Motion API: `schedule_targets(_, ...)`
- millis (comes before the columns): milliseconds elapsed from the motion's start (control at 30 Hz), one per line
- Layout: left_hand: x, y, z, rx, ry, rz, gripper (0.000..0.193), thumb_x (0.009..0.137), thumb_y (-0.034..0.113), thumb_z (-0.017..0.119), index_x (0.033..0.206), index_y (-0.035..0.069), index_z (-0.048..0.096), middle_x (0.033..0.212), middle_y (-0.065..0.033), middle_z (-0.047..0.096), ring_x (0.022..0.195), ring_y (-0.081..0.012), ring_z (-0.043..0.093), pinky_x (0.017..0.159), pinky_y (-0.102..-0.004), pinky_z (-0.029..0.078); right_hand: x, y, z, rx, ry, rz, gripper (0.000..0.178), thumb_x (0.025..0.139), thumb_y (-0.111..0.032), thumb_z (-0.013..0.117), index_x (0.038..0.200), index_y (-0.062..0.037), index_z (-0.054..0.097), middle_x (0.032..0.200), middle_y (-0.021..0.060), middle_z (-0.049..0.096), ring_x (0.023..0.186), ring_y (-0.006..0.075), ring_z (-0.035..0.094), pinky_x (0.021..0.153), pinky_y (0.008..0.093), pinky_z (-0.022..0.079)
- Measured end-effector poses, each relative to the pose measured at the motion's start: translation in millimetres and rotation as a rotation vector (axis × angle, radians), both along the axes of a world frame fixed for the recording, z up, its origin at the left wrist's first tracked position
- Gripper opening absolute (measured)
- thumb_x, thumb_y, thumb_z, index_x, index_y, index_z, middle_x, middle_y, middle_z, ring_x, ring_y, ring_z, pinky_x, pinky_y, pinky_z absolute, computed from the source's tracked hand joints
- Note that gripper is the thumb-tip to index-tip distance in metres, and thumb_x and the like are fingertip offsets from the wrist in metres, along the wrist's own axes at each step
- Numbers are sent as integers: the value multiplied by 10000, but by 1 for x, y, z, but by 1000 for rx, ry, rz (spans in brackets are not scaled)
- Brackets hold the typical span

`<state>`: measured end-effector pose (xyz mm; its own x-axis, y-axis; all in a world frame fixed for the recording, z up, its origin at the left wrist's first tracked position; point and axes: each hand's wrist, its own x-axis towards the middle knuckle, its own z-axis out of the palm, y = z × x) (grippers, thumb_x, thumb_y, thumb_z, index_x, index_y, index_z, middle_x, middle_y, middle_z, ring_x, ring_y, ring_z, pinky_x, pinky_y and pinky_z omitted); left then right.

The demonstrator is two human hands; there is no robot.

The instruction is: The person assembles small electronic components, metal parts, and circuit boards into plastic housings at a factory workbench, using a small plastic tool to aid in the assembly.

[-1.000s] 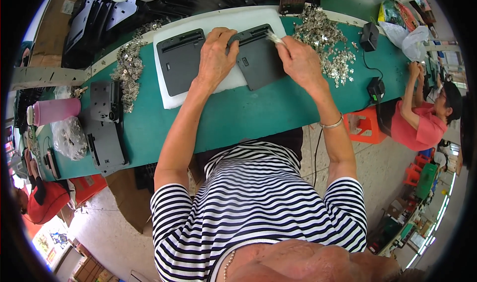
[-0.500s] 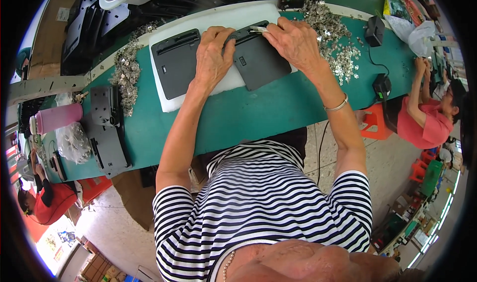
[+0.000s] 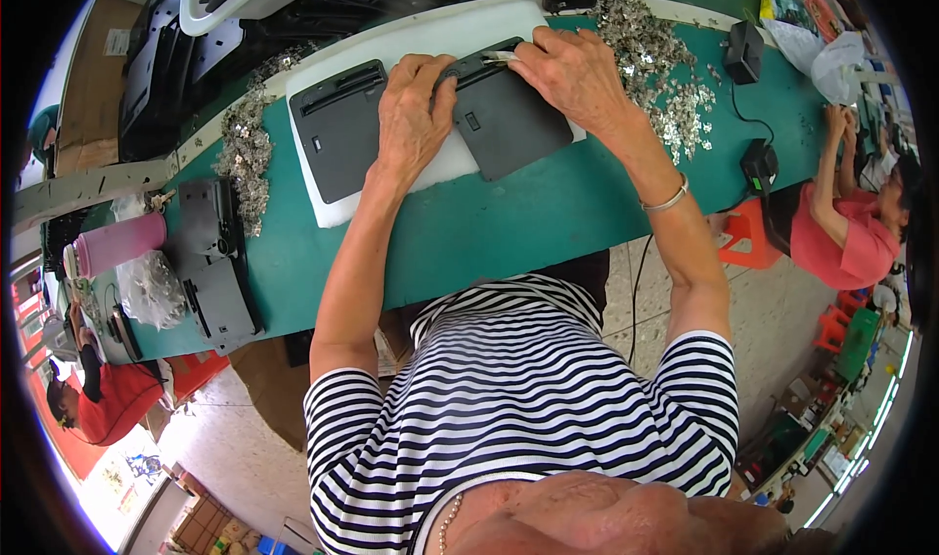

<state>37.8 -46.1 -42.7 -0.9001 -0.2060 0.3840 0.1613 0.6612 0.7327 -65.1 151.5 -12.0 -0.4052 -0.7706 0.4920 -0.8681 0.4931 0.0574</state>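
Two dark grey plastic panels lie on a white foam sheet [image 3: 335, 210], the left panel [image 3: 337, 149] beside the right panel [image 3: 514, 130]. Each has a long slot bar along its far edge and a small rectangular cutout. My left hand [image 3: 416, 110] is closed at the far left corner of the right panel, thumb and forefinger against it; the other fingers reach over the gap between panels. At the far edge of that same panel, my right hand [image 3: 575, 81] pinches a small pale piece [image 3: 501, 56]. Its exact kind is hidden by the fingers.
Small silvery metal pieces [image 3: 680, 120] are heaped right of the foam, with another heap [image 3: 245, 159] left. A pink bottle [image 3: 119, 244], plastic bag [image 3: 152, 291] and grey parts [image 3: 220, 301] lie at left. A black adapter [image 3: 743, 54] stands right. People sit at both sides.
The view has shifted slightly. Both hands keep nearly the same places on the right panel, and the right fingers still pinch the pale piece at its far edge.
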Motion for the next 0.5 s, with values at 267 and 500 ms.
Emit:
schedule_targets(267,0,0,1,14,-12,-1,231,850,46,638,1072,12,691,1001,-149,627,904,-313,619,778,-389,506,0,0,3,38,65,12,215,843,-230,682,699,-82,622,738,48,578,701,198,648,640,346,456)
schedule_targets(500,-1,-1,-3,-16,-2,-5,226,852,47,638,1066,3,693,999,-149,627,880,-312,626,764,-386,510,-8,-1,2,145,143,91,158,848,-202,688,763,-90,616,785,20,567,739,178,627,667,328,485)
